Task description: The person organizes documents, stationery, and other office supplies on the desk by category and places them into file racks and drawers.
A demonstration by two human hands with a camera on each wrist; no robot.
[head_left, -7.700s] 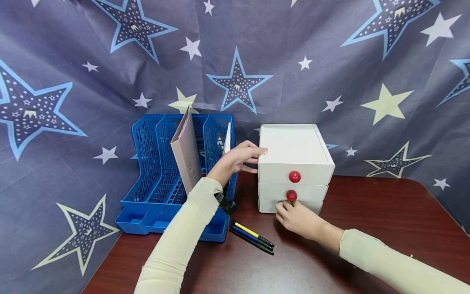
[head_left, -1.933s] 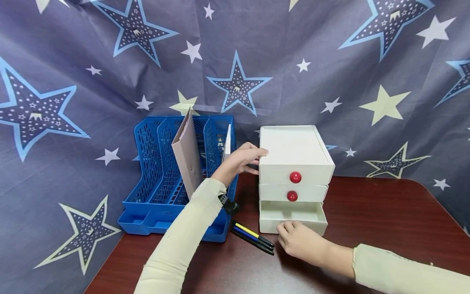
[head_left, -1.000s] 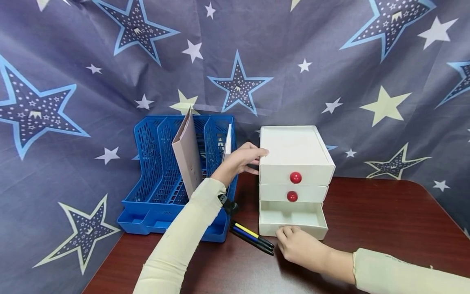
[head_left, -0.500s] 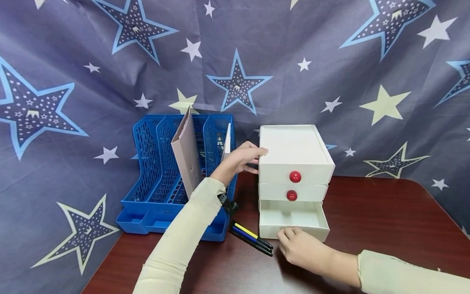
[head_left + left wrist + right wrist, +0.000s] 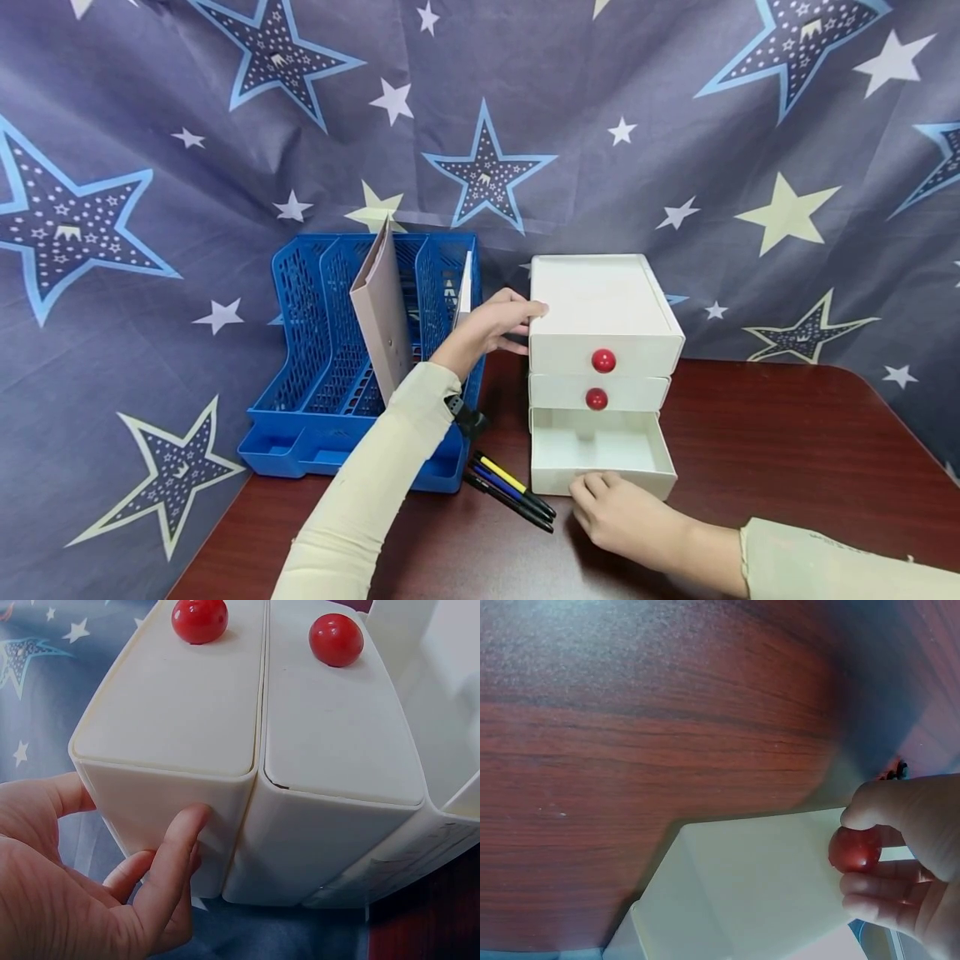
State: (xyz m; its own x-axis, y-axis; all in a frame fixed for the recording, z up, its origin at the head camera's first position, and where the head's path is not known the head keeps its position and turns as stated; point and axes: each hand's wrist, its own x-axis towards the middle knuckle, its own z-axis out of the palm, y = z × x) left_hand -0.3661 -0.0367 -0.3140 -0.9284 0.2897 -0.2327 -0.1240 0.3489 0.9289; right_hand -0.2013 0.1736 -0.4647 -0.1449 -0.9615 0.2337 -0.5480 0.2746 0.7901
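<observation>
A white three-drawer desktop unit [image 5: 600, 292] stands on the table. My left hand [image 5: 501, 321] grips its upper left edge, thumb over the top and fingers against the side, as the left wrist view [image 5: 112, 892] also shows. The bottom drawer [image 5: 551, 482] is pulled well out, its inside visible. In the right wrist view, my right hand [image 5: 907, 847] pinches that drawer's red knob [image 5: 853, 850] between thumb and fingers; in the head view the hand hides this knob. Both upper drawers, each with a red knob [image 5: 603, 361], are closed.
Left of the unit stands a blue file organizer [image 5: 300, 333] holding a beige folder [image 5: 382, 317] and something thin and white. Several pens [image 5: 517, 500] lie between organizer and drawer, close to its front left corner. A starry cloth [image 5: 600, 100] hangs behind.
The bottom drawer, shut at first, has slid out toward me with my right hand at its front. Just now the pens have shifted slightly and spread apart. My left hand stays put.
</observation>
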